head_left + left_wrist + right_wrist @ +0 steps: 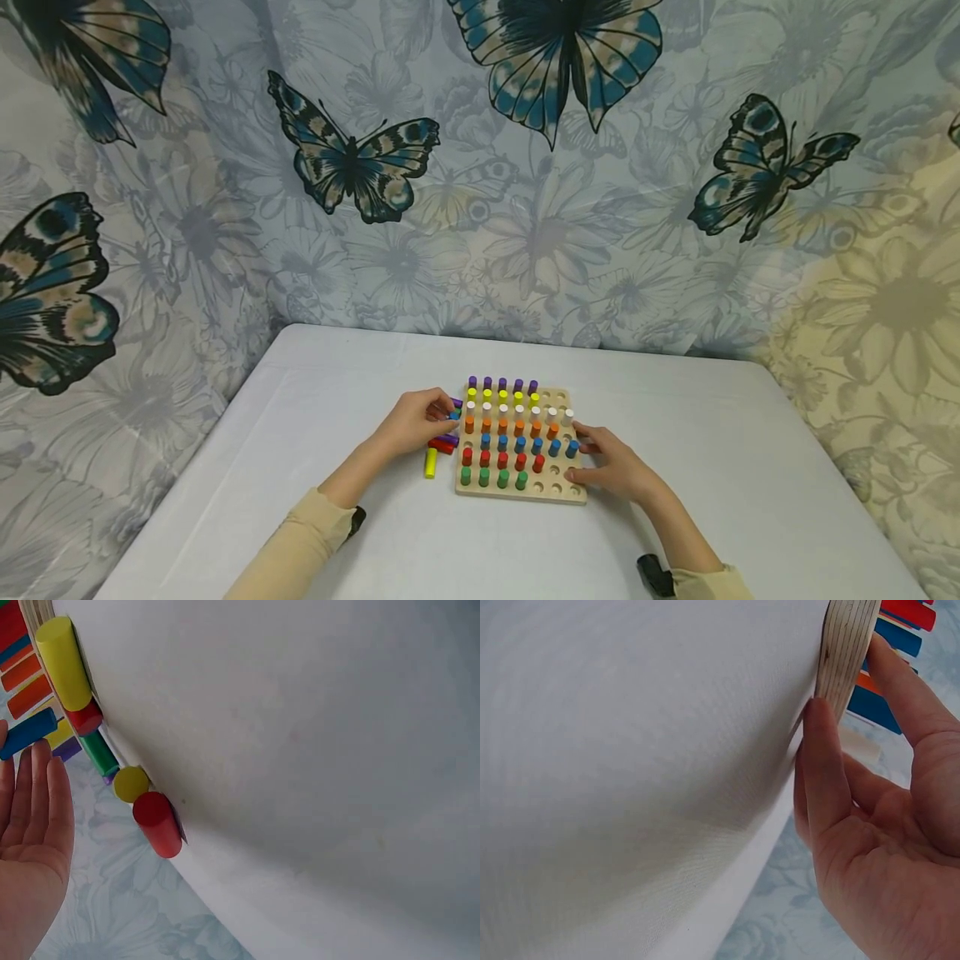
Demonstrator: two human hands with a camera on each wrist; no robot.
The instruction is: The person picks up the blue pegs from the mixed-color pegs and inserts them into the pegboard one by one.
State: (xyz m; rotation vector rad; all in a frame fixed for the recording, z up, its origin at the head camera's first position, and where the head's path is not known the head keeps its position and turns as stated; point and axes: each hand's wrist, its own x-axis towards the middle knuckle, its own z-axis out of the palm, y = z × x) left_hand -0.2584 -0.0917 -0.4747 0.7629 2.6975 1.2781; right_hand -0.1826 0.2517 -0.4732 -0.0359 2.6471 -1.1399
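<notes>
A wooden pegboard (517,492) lies on the table, holding rows of purple, yellow, white, orange, blue, red and green pegs. At its left edge my left hand (416,422) pinches a blue peg (28,735) between thumb and fingers, raised off the table. My right hand (615,463) grips the board's right edge; in the right wrist view its thumb lies on the top face and fingertips touch the side. Loose pegs lie left of the board near my left hand, among them a yellow peg (430,463) and a red peg (442,447).
More loose pegs show in the left wrist view: a green peg (99,753) and a red peg (158,825). White cloth covers the table (337,367). Behind it hangs a butterfly-patterned curtain (525,275). Bare holes show at the board's right side.
</notes>
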